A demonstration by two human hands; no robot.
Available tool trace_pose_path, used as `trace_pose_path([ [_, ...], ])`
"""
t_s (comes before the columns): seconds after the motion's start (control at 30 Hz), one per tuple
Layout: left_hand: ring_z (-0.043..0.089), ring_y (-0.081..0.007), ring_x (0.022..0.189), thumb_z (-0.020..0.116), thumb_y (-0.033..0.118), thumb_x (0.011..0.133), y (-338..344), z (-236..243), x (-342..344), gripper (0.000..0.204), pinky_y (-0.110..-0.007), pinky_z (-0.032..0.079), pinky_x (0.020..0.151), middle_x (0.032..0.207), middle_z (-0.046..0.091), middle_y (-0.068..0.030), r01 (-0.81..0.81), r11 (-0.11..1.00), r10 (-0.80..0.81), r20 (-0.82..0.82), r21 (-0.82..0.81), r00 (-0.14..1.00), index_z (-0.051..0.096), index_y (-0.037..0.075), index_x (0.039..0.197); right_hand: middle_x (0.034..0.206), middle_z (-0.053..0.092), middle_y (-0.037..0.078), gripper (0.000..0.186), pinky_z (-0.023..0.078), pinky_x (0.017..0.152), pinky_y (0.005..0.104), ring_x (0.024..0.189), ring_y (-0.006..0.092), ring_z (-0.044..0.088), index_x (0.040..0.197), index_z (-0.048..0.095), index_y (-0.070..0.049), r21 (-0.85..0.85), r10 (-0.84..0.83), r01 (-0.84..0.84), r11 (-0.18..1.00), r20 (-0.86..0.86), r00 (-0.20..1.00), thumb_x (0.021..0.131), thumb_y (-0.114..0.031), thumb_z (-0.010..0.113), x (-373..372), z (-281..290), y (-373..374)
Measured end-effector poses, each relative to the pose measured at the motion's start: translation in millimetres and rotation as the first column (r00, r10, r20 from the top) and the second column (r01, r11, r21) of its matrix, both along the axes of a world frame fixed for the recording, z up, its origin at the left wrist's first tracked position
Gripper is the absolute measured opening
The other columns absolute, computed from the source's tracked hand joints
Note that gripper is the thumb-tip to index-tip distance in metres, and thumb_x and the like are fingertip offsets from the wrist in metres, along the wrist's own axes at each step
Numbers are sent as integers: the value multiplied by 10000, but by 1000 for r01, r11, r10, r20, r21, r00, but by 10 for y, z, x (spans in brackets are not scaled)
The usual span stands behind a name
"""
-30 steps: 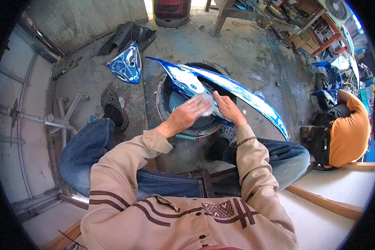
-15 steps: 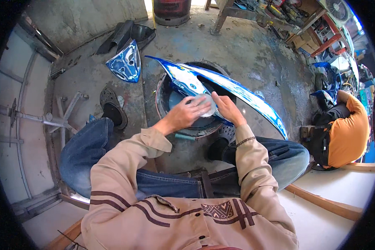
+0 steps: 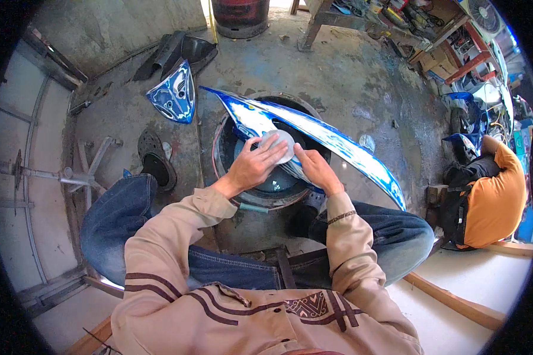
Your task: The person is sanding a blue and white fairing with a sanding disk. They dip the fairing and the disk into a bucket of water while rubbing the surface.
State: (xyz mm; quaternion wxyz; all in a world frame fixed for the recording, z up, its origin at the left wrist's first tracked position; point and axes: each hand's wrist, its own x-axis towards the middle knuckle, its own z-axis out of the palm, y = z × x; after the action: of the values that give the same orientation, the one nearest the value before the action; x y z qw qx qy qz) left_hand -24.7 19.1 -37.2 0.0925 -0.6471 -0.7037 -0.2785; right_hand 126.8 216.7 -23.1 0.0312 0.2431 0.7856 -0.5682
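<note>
Head view: left hand [image 3: 254,167] holds pale disc [image 3: 287,148], right hand [image 3: 318,168] grips panel [image 3: 331,137] over tub [image 3: 218,151] of liquid [image 3: 276,186].

Disc [image 3: 283,150] on panel [image 3: 352,149], panel over tub [image 3: 221,148]

Daylight, bright and fairly even, is strongest at the top edge and upper right, where patches wash out to white; dark shadow gathers under the jeans [image 3: 397,231]. Small glints sparkle inside the basin [image 3: 296,106]. The hands [image 3: 257,167] look reasonably sharp, but the fisheye bows the wooden beam [image 3: 456,303] toward a black rim.
</note>
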Motion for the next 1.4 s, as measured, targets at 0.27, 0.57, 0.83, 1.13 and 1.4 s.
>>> trace_pose_path([
  [0.27,560,-247,1481,683,146,1003,-40,21,-410,482,-524,391,1111,1572,622,-43,-69,998,69,-46,-10,997,642,142,1483,713,624,95,760,477,747,415,769,142,524,924,683,113,-34,19,-18,999,44,999,1148,-578,459,-16,1,-4],
  [0.57,537,-287,1502,732,109,950,-77,-15,-34,569,-514,388,1122,1581,609,-85,-124,992,125,60,-19,990,622,101,1508,712,623,146,684,482,756,419,767,154,533,964,680,113,-3,5,-5,1000,-29,1000,1152,-516,489,-26,15,-7],
  [0.83,562,-276,1479,702,93,965,-151,-1,-265,515,-521,404,1107,1556,633,-64,-24,1000,24,-32,-13,999,647,135,1475,691,557,197,677,473,717,444,731,173,483,925,657,109,99,3,6,995,-93,996,1145,-513,503,-22,32,-31],
  [1.13,549,-262,1479,632,117,992,-140,-101,240,474,-510,429,1100,1552,625,-113,-70,998,70,-44,-6,997,640,78,1465,697,545,280,710,461,698,498,653,300,464,879,643,111,243,6,16,970,-89,996,1128,-539,504,63,44,-32],
  [1.4,578,-295,1433,613,81,994,-254,-68,-385,395,-531,429,1086,1499,650,-143,-393,919,393,21,-15,919,678,67,1383,644,497,182,737,434,662,479,659,222,442,837,620,100,254,11,23,967,-130,991,1130,-562,487,18,-29,-38],
])
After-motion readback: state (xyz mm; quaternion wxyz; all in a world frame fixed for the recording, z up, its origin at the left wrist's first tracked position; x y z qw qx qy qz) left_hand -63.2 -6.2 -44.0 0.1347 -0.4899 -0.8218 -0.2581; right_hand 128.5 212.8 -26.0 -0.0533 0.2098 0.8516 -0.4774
